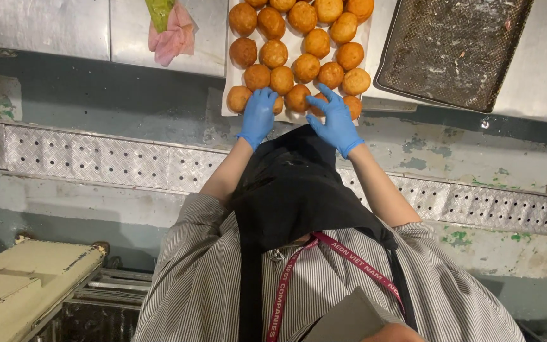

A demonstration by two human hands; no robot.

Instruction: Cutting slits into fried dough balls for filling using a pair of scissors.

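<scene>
Golden fried buns (299,47) just beyond and under gloved fingertips. Left hand (258,116) resting flat, fingers together; right hand (335,120) splayed, gripping nothing. Probably light, soft, greasy, crushable: best cupped round the sides.

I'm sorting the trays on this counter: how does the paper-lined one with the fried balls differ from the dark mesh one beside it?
The paper-lined tray is white and packed with golden-brown fried balls; the dark mesh tray carries only pale crumbs and smears. The paper-lined tray sits square to the counter edge, the mesh tray tilted. Both gloved hands, left hand and right hand, rest on the paper-lined tray's front row; none touches the mesh tray. Both trays lie on the steel counter.
</scene>
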